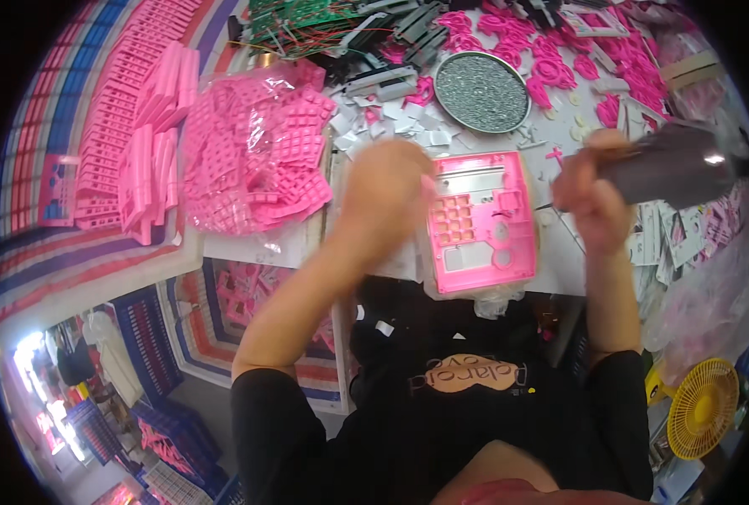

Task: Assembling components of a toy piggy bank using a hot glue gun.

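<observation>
A pink plastic housing [522,244], with a grid of square key holes and round openings, lies face down or open on a clear bag at the table's front edge. My left hand [383,189] is over its upper left corner, smeared by motion; a bit of pink shows at the fingertips, but I cannot make out what, if anything, it holds. To the right of the housing, my right hand [597,198] is closed around a dark grey electric screwdriver [673,164]. Its thin dark bit points left, toward the housing's right edge and apart from it.
A round dish [482,91] of small silver screws stands behind the housing. A bag of pink keypads [257,151] lies left, beside stacked pink housings [151,143]. Green circuit boards [303,23] and pink cable coils [551,67] fill the back. A yellow fan [703,408] is at lower right.
</observation>
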### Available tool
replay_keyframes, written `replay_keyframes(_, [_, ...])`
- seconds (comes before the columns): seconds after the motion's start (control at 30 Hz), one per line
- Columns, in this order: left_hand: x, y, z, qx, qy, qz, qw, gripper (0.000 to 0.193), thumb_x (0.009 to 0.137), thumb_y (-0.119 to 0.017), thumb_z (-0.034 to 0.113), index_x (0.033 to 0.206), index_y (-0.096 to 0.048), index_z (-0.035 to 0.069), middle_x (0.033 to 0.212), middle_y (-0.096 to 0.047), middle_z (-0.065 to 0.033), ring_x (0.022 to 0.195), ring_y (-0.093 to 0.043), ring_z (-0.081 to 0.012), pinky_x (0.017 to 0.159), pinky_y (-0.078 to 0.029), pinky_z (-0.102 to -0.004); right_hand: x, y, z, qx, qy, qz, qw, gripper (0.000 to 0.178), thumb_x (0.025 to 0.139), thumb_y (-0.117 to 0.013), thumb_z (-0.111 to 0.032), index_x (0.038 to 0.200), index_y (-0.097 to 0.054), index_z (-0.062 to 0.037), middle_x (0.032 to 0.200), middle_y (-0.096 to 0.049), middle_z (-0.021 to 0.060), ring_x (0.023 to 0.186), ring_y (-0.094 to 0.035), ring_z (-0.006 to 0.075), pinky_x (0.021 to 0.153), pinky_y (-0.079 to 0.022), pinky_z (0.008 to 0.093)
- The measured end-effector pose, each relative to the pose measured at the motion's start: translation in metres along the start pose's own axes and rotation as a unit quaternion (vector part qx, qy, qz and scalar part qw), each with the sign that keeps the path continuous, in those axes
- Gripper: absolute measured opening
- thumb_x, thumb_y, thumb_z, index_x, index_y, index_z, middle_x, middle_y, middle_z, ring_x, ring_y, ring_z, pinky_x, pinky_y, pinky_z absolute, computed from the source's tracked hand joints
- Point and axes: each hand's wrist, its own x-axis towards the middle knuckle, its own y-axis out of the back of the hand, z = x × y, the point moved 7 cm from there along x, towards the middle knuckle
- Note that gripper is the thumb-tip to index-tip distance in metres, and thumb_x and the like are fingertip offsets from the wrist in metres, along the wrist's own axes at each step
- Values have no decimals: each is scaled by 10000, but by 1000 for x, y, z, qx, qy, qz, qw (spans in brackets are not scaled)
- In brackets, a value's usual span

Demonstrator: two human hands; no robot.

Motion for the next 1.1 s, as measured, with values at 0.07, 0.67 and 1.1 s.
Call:
replay_keyframes(0.07, [-5, 55, -44, 197, 110, 61, 972, 321, 772, -815, 232, 980, -637, 64, 1053, -657, -155, 1004, -609, -361, 881, -474, -468, 10, 3, -20, 13, 49, -6, 999, 419, 958, -655, -198, 1304, -493, -26, 644, -412, -21, 548, -398, 99, 526, -395, 279])
replay_keyframes(0.67, [-31, 85, -93, 259, 239, 33, 935, 240, 807, -753, 131, 981, -627, 24, 963, -655, -159, 925, -642, -368, 818, -507, -472, 12, 40, -56, -161, 61, 89, 981, 483, 940, -666, -123, 1357, -485, 39, 750, -574, 34, 657, -553, 119, 625, -465, 290])
replay_keyframes(1.1, [-39, 74, 20, -50, 97, 208, 972, 247, 778, -749, -67, 987, -638, 5, 944, -695, -132, 842, -687, -321, 758, -550, -368, -33, -42, -19, -310, 46, 21, 949, 733, 772, -826, -112, 1419, -493, -26, 1387, -524, 135, 1256, -528, 249, 947, -500, 371])
